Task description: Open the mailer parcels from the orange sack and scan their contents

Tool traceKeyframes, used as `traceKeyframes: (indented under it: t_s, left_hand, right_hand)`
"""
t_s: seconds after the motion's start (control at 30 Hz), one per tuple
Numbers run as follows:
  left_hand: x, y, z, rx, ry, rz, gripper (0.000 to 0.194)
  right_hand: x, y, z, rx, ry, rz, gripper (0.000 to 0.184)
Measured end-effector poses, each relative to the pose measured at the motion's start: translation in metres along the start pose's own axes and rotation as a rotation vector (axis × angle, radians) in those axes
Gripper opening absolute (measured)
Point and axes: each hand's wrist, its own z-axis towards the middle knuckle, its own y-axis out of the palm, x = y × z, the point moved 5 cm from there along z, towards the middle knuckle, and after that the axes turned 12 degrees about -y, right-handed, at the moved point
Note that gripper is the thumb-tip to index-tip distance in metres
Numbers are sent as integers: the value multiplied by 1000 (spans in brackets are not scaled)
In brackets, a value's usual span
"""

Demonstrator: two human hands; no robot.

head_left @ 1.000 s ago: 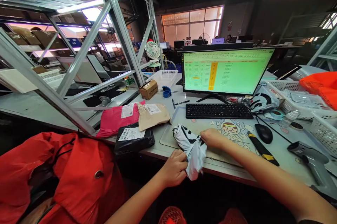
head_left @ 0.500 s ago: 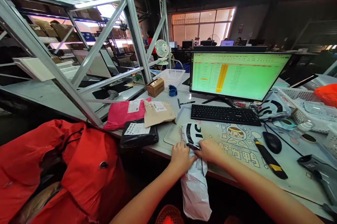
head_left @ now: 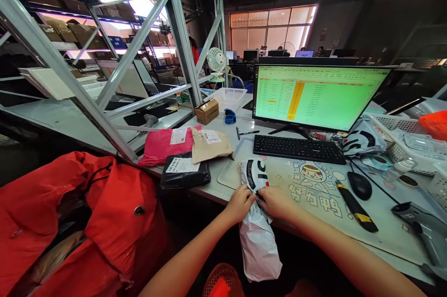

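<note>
A white plastic mailer bag (head_left: pixel 259 241) with black print lies over the desk's front edge, its lower part hanging down below the desk. My left hand (head_left: pixel 240 204) and my right hand (head_left: pixel 276 203) are both closed on its middle, side by side, fingers pinching the plastic. The bag's upper end rests on the printed desk mat (head_left: pixel 314 185). To the left lie a black parcel (head_left: pixel 184 172), a tan parcel (head_left: pixel 210 144) and a pink parcel (head_left: pixel 165 145), each with a label.
A keyboard (head_left: pixel 298 149) and green-lit monitor (head_left: pixel 319 97) stand behind the mat. A mouse (head_left: pixel 359 185), utility knife (head_left: pixel 356 206) and barcode scanner (head_left: pixel 421 229) lie to the right. A large red sack (head_left: pixel 87 222) stands at my left; metal shelving (head_left: pixel 70 83) rises behind it.
The crumpled bag has been stretched out, its lower part now hanging below the desk edge. Both hands have come together on its middle.
</note>
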Motion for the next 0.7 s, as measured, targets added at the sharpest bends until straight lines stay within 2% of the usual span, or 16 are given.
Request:
traceKeyframes:
  t_s: [0.1,0.23,0.3,0.4,0.43,0.5,0.57,0.6,0.7]
  left_hand:
    - [2,-4,-3,-78,86,29,29]
    - [-2,-20,-12,-183,183,96,24]
    - [-6,-32,-15,-155,153,127,24]
    - [-3,-47,-19,6,115,115,16]
    - [1,-48,-21,33,161,91,19]
    - [14,-42,-27,5,320,40,28]
    - [23,-31,-33,-66,433,42,22]
    - [25,-27,-35,-75,444,65,20]
    - [30,-23,-41,-17,424,144,29]
  right_hand:
    - [4,5,3,-8,-17,11,24]
    - [40,0,-3,1,70,47,23]
    - [55,-5,-7,17,100,82,25]
    - [60,-10,-9,61,112,126,30]
    - [57,-12,-9,76,114,135,31]
    - [48,-14,-9,101,122,142,35]
    - [42,-16,-10,123,144,123,37]
    - [41,-17,-11,133,161,103,37]
    - [49,-20,-14,152,201,23,36]
